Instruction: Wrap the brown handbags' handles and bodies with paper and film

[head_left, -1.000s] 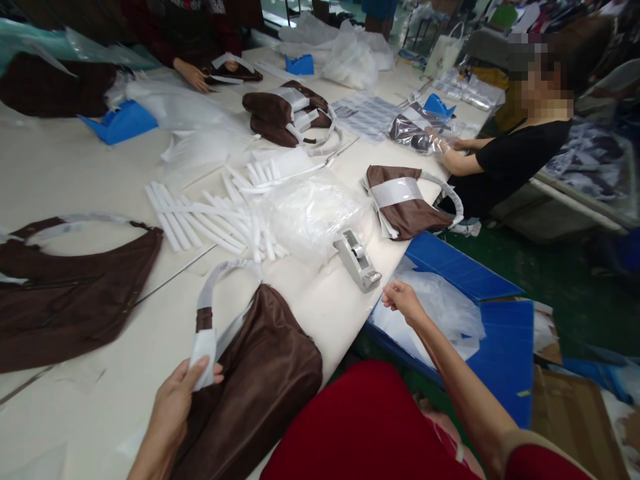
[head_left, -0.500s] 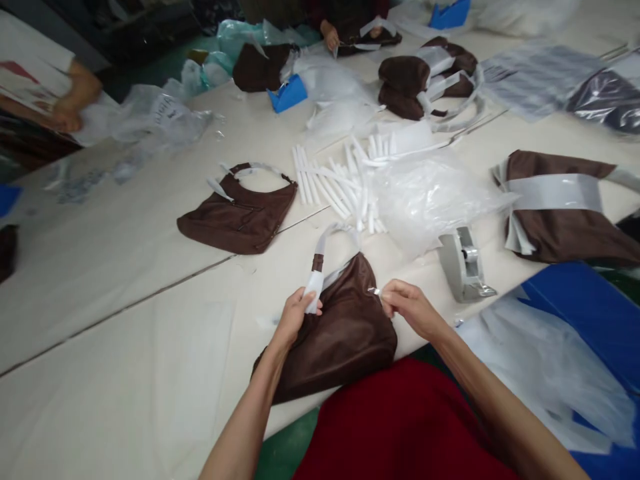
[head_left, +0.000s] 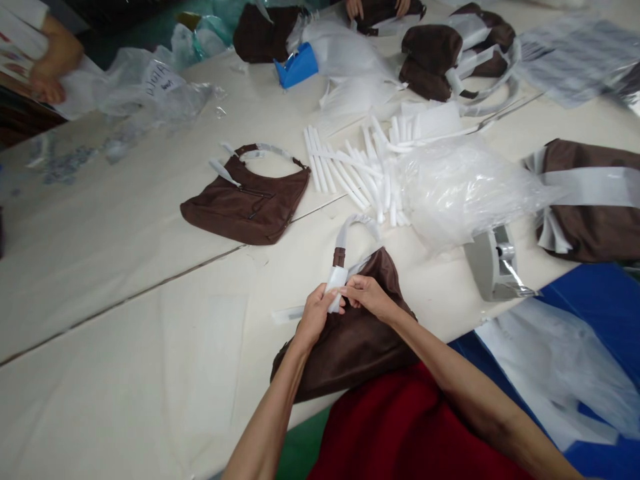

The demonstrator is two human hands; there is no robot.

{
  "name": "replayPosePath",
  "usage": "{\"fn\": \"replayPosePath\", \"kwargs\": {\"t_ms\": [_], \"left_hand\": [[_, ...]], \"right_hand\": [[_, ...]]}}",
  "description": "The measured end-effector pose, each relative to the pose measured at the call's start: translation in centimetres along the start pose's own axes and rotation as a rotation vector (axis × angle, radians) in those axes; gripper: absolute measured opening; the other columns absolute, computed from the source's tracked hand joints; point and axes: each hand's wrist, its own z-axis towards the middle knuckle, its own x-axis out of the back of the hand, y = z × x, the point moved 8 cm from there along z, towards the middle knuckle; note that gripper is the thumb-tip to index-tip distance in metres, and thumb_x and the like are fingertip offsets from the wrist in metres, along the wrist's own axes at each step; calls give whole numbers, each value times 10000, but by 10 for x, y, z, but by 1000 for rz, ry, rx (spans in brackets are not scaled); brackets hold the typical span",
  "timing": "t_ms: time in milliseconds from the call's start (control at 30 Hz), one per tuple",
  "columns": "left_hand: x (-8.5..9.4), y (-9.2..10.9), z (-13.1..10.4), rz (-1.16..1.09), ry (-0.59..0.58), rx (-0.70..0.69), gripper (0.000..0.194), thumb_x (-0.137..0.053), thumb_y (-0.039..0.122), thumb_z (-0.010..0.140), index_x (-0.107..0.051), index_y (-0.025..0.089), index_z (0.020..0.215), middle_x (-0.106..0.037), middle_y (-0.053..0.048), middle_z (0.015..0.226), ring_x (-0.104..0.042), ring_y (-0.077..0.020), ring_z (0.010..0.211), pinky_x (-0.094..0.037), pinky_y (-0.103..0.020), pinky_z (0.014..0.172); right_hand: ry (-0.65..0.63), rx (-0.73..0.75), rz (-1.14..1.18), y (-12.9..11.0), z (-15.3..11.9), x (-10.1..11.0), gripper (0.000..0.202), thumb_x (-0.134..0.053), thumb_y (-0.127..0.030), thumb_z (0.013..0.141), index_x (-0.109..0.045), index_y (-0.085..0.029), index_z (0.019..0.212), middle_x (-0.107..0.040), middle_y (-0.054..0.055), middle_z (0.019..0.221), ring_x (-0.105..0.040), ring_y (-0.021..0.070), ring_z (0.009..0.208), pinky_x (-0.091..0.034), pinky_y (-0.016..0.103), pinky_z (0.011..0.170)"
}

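Observation:
A brown handbag (head_left: 355, 347) lies at the table's near edge, its strap arching away from me, partly covered in white wrapping. My left hand (head_left: 316, 312) is closed around the white wrap (head_left: 337, 279) at the strap's lower left end. Against that same wrap my right hand (head_left: 367, 295) has its fingers pinched; the small piece of clear tape seen there earlier is hidden now. To the right stands a grey tape dispenser (head_left: 493, 263). Another brown handbag (head_left: 250, 200) rests farther back on the left.
White tubes (head_left: 350, 167) and a clear plastic bag (head_left: 465, 187) lie beyond my hands. A wrapped brown bag (head_left: 595, 230) is at the right. A blue holder (head_left: 296, 65) stands farther back. Other people's hands show at the top and upper left.
My right hand has moved left from beside the bag to the white wrap at my left hand. The view has shifted, so the table's things sit differently in the picture.

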Motion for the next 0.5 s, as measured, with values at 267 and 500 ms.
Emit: {"fn": "replayPosePath", "kwargs": {"t_ms": [267,500], "left_hand": [[0,0,-6,-30,-40,-5,360,-635,521,836,-614,169,907,-657,-2,718,-600,-131,607,-485,-255,642],[-2,-1,-9,-176,-50,38,329,-662,485,820,-635,170,912,-637,8,677,-527,-103,538,-445,-233,570]], "right_hand": [[-69,-10,-16,-1,-1,0,418,-751,-544,725,-552,-181,665,-555,-48,528,-478,86,496,-383,221,513],[-188,-12,26,1,1,-7,342,-720,-493,771,-628,-167,812,-663,-4,670,-558,114,600,-446,252,614]]}}
